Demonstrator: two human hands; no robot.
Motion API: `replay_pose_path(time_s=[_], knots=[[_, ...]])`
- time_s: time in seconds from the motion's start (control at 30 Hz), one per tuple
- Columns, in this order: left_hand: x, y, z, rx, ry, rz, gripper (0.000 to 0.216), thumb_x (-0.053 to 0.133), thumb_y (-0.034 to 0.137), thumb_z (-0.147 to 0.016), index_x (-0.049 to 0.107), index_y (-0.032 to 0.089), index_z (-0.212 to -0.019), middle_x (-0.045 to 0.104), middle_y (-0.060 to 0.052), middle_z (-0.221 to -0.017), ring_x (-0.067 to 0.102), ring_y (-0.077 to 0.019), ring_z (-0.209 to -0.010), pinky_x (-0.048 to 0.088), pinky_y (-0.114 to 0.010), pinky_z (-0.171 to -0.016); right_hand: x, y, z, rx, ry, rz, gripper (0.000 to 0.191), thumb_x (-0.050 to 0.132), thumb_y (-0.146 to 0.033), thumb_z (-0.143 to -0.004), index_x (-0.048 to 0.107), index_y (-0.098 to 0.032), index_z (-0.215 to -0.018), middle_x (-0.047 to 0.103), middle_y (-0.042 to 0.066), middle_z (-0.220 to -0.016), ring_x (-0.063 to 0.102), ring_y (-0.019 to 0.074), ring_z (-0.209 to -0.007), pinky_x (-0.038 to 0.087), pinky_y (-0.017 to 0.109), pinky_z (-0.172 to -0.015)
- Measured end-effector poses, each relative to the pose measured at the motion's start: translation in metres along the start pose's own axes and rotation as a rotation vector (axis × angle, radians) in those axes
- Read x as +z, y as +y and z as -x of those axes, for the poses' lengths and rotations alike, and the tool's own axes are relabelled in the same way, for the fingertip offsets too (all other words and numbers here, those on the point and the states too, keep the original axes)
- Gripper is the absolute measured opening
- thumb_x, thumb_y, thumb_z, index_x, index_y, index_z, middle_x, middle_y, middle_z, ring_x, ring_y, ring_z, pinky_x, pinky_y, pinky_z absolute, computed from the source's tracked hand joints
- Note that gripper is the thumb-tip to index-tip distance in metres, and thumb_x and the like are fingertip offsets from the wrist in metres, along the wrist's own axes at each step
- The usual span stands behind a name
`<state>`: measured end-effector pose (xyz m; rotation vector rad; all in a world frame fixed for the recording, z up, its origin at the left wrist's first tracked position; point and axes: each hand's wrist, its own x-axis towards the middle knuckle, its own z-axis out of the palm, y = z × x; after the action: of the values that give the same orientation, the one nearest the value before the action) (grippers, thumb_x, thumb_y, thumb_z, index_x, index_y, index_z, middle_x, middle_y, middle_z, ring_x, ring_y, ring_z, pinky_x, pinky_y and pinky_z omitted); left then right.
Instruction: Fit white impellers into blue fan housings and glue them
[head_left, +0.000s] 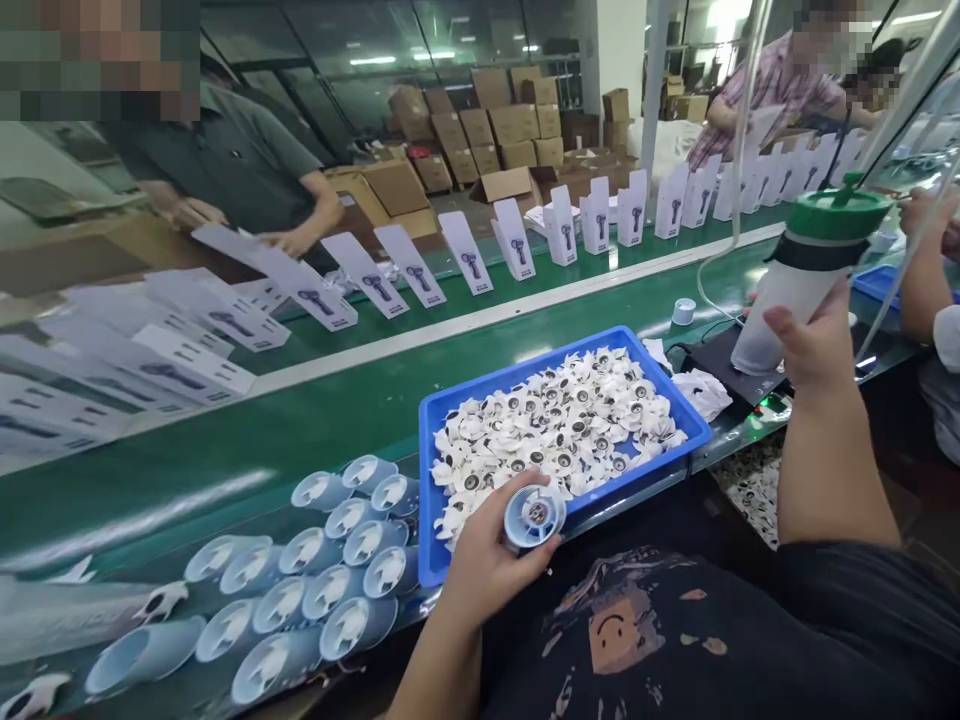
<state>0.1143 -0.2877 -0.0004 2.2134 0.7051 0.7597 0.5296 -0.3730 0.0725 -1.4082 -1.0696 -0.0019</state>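
My left hand (487,560) is wrapped round a light-blue fan housing (534,516), its round open end facing up. A hub with reddish metal shows inside that housing. On the right, my right hand (816,335) grips a translucent dispensing bottle (776,305) with a black band and a green cap (840,212); the bottle is tilted, its lower end over a black box (724,360). Between the hands lies a blue tray (429,480) full of white fan impellers (551,420) with dark centres.
Several light-blue housings (304,550) stand at the left, most with white parts inside. White boxes (469,255) line the green conveyor (360,370). A small blue ring (683,312) and crumpled white tissue (705,393) lie near the tray. Other people work across and to the right.
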Motion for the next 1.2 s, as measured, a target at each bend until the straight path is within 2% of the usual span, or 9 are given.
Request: replay_pose_path(time_s=[0.2,0.3,0.37,0.5,0.63,0.73,0.97,1.13,1.2], knots=[[0.031,0.046,-0.034,-0.013,-0.217,0.051,0.067,0.076,0.039,-0.071,0.054,0.028,-0.134,0.07,-0.009,-0.119,0.067,-0.032,-0.106,0.053,-0.045,-0.092,0.046,-0.099,0.029,0.272,-0.459,-0.575,0.084,0.063,-0.074,-0.062,0.05,-0.022,-0.127,0.058,-0.004,-0.087,0.061,0.0115,-0.073,0.053,0.036,-0.07],[0.041,0.064,-0.051,0.084,-0.209,0.061,0.062,0.075,0.039,-0.074,0.057,0.025,-0.132,0.071,-0.009,-0.113,0.068,-0.0292,-0.098,0.053,-0.04,-0.086,0.076,-0.148,0.024,0.444,-0.438,-0.564,0.082,0.026,-0.081,-0.081,0.045,-0.02,-0.132,0.06,-0.002,-0.1,0.062,0.0104,-0.076,0.055,0.04,-0.075],[0.043,0.073,-0.057,0.124,-0.195,0.05,0.055,0.074,0.039,-0.075,0.06,0.023,-0.126,0.072,-0.008,-0.104,0.068,-0.0266,-0.091,0.053,-0.036,-0.079,0.09,-0.164,0.023,0.528,-0.368,-0.469,0.088,0.008,-0.082,-0.083,0.054,-0.015,-0.118,0.059,-0.001,-0.083,0.062,0.0118,-0.067,0.055,0.04,-0.068],[0.043,0.083,-0.063,0.154,-0.135,0.017,0.039,0.073,0.039,-0.074,0.065,0.021,-0.107,0.071,-0.005,-0.092,0.065,-0.022,-0.08,0.05,-0.031,-0.069,0.096,-0.156,0.035,0.301,-0.467,-0.457,0.075,0.025,-0.087,-0.082,0.056,-0.018,-0.082,0.058,0.003,-0.072,0.064,0.0172,-0.069,0.058,0.037,-0.062],[0.043,0.087,-0.065,0.202,-0.106,0.002,0.031,0.073,0.038,-0.074,0.065,0.018,-0.097,0.069,-0.004,-0.086,0.063,-0.0198,-0.075,0.048,-0.03,-0.065,0.093,-0.141,0.043,0.187,-0.409,-0.389,0.065,0.038,-0.079,-0.086,0.053,-0.021,-0.111,0.059,0.005,-0.082,0.064,0.02,-0.072,0.058,0.039,-0.062],[0.045,0.088,-0.066,0.229,-0.107,0.005,0.03,0.074,0.035,-0.075,0.064,0.017,-0.097,0.069,-0.005,-0.085,0.064,-0.0195,-0.076,0.048,-0.029,-0.065,0.093,-0.144,0.041,0.222,-0.374,-0.491,0.067,0.034,-0.076,-0.089,0.047,-0.02,-0.122,0.056,0.004,-0.076,0.062,0.02,-0.067,0.056,0.039,-0.06],[0.046,0.086,-0.065,0.234,-0.118,-0.011,0.032,0.072,0.035,-0.076,0.063,0.019,-0.103,0.071,-0.006,-0.092,0.066,-0.021,-0.082,0.05,-0.03,-0.068,0.094,-0.15,0.04,0.306,-0.354,-0.473,0.087,0.006,-0.088,-0.081,0.056,-0.018,-0.093,0.053,0.002,-0.072,0.062,0.0158,-0.066,0.053,0.036,-0.063],[0.048,0.087,-0.065,0.251,-0.111,-0.013,0.034,0.074,0.034,-0.075,0.063,0.017,-0.104,0.072,-0.006,-0.093,0.068,-0.0213,-0.084,0.051,-0.029,-0.069,0.097,-0.152,0.044,0.269,-0.31,-0.491,0.09,0.002,-0.087,-0.082,0.058,-0.018,-0.097,0.051,0.0,-0.071,0.061,0.0132,-0.066,0.053,0.036,-0.066],[0.048,0.086,-0.065,0.239,-0.122,-0.031,0.04,0.074,0.035,-0.076,0.062,0.017,-0.109,0.072,-0.006,-0.094,0.068,-0.0221,-0.086,0.053,-0.03,-0.07,0.096,-0.15,0.042,0.273,-0.344,-0.525,0.084,0.013,-0.089,-0.081,0.058,-0.02,-0.097,0.053,-0.001,-0.071,0.062,0.0131,-0.066,0.054,0.035,-0.065]])
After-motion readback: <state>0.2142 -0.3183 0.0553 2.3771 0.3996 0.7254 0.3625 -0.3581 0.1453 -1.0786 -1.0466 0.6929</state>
